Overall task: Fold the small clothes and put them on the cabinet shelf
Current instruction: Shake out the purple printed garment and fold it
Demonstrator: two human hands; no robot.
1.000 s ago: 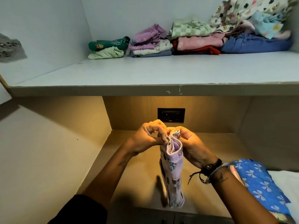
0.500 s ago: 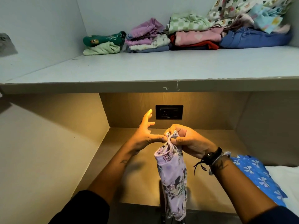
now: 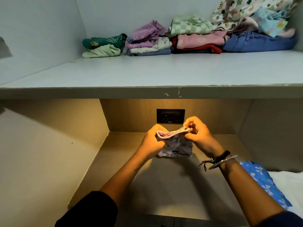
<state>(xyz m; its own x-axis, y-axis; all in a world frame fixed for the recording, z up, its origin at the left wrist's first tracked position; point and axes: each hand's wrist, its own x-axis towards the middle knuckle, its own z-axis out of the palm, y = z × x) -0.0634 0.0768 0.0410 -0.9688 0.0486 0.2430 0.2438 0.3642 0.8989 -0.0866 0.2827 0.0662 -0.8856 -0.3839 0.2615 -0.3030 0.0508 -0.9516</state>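
A small lilac printed garment (image 3: 176, 147) is folded short and held in the air inside the lower niche. My left hand (image 3: 153, 143) grips its left top edge and my right hand (image 3: 199, 134) pinches its right top edge. The grey cabinet shelf (image 3: 147, 74) runs above my hands. At its back lie folded piles: a green pair (image 3: 103, 46), a purple and white stack (image 3: 147, 40), a checked, pink and red stack (image 3: 196, 38) and a blue piece under loose printed cloth (image 3: 255, 41).
A black wall socket (image 3: 170, 115) sits in the back of the lit lower niche (image 3: 164, 181). At the right lies a blue cloth with white bows (image 3: 265, 182) on white fabric (image 3: 288, 185). The shelf's front edge (image 3: 147, 93) overhangs the niche.
The garment hung long from my right hand a moment ago; now it is doubled up short, and both hands hold its top edge, spread apart.
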